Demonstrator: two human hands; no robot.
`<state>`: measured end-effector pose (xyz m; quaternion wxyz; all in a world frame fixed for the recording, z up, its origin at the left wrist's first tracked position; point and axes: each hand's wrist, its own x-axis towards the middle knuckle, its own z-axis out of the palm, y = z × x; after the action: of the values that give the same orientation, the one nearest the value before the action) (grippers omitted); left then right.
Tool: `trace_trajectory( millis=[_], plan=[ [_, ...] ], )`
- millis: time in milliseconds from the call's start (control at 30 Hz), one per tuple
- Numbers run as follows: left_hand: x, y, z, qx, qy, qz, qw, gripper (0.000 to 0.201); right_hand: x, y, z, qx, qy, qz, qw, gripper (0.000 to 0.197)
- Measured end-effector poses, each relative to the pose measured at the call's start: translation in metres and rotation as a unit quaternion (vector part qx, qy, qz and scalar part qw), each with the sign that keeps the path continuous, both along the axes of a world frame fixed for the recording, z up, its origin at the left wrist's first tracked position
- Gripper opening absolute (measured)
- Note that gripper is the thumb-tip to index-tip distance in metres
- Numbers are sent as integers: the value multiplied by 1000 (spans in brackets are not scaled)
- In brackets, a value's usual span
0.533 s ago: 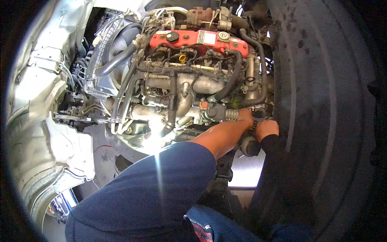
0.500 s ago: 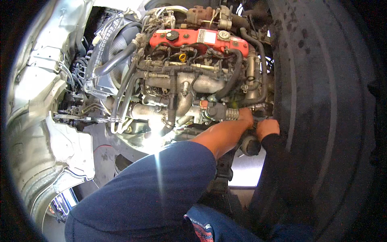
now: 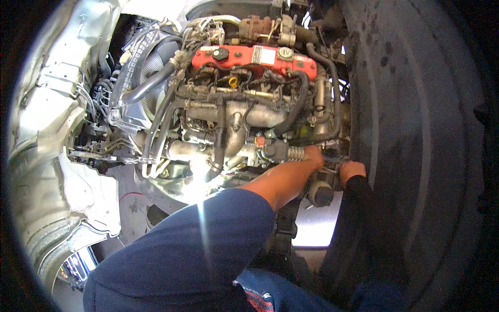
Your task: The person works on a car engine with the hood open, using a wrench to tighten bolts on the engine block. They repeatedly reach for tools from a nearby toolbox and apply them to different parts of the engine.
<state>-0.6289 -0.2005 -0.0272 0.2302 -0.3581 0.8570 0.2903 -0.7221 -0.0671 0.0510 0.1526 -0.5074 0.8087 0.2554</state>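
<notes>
My left hand (image 3: 313,155) reaches to the engine's near right corner, right beside a ribbed metal pipe (image 3: 296,153). Its fingers curl down out of sight among the parts there. To the right of it, my right hand (image 3: 354,170) is closed in a fist, with its fingertips turned away. A thin metallic bar (image 3: 330,170) seems to run between the two hands; what exactly the right hand grips is too small to make out. Just below them sits a dark round canister (image 3: 320,194). The engine (image 3: 244,117) carries a red valve cover (image 3: 244,58) with a black cap.
A radiator fan (image 3: 156,78) and thick black hoses lie on the engine's left. Pale body panels (image 3: 57,140) rise along the left side. A large dark panel (image 3: 416,130) walls off the right. A bright lamp glare (image 3: 200,179) shines at the engine's near side.
My right hand has moved a little to the right and down, widening the space between it and my left hand. The left hand stays by the pipe; the view has shifted slightly.
</notes>
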Motion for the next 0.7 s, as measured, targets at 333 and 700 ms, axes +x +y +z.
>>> trace_trajectory(
  millis=[333,700],
  plan=[
    [2,0,-5,80,0,73,994,38,64,-19,35,-44,-34,37,998,23],
    [7,0,17,13,17,56,998,40,13,3,20,-65,-30,48,996,17]
  ],
)
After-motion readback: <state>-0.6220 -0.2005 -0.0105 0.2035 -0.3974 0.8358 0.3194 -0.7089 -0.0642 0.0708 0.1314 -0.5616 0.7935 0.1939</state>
